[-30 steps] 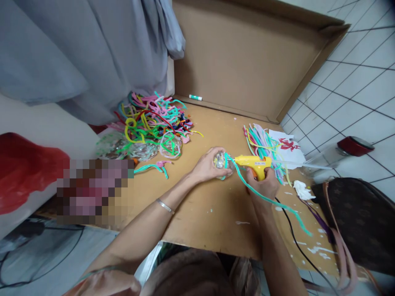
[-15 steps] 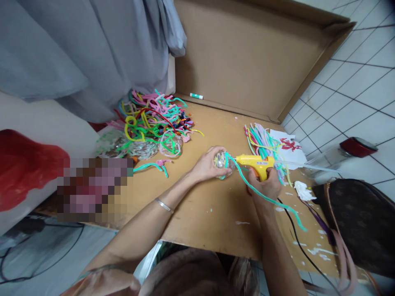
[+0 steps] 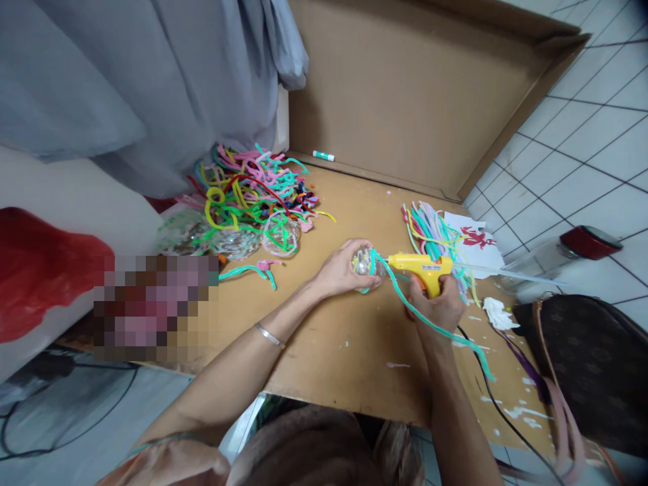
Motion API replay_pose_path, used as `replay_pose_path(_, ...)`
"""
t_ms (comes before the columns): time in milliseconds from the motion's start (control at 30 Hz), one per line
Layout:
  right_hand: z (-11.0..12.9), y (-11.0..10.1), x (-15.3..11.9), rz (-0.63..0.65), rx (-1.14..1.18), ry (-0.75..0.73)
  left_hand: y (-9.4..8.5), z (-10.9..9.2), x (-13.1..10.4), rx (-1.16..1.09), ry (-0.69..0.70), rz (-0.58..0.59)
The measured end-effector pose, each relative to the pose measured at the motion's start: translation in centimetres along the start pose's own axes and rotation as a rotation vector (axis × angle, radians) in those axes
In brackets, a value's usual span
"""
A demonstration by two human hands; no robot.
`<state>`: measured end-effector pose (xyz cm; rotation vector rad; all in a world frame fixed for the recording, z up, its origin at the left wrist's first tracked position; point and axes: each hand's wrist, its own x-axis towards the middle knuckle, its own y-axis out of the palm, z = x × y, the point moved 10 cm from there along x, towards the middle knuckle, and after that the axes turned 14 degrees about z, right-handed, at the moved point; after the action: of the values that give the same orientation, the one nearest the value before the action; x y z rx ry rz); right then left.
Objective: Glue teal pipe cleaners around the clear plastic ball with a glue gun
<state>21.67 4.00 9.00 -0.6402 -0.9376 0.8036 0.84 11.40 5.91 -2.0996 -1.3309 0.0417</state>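
Note:
My left hand [image 3: 340, 268] is closed around a small clear round object [image 3: 362, 264], perhaps plastic, with coloured strands on it. A turquoise pipe cleaner [image 3: 405, 301] runs from that object and trails down to the right across my right wrist. In my right hand [image 3: 439, 302] is a yellow hot glue gun [image 3: 416, 263], gripped by its handle. Its nozzle points left, at or very near the pipe cleaner on the clear object; whether it touches I cannot tell. A long translucent glue stick [image 3: 511, 273] sticks out of the gun's back.
A heap of coloured pipe cleaners [image 3: 253, 182] lies at the back left, beside several clear round pieces [image 3: 281, 235]. A pipe cleaner bundle [image 3: 430, 226], jar [image 3: 536, 260], crumpled tissue [image 3: 499, 314] and brown handbag [image 3: 592, 364] are at right. A black cord [image 3: 489, 391] crosses the table.
Both hands keep nearly the same pose, with the glue gun at the clear object. The loose end of the turquoise pipe cleaner has shifted slightly left.

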Motion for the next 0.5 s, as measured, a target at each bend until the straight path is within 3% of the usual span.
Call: replay_pose_path(500,0.30,-0.32,-0.27,-0.019,-0.024,-0.012,-0.04,-0.07,-0.03,-0.002,0.005,0.011)
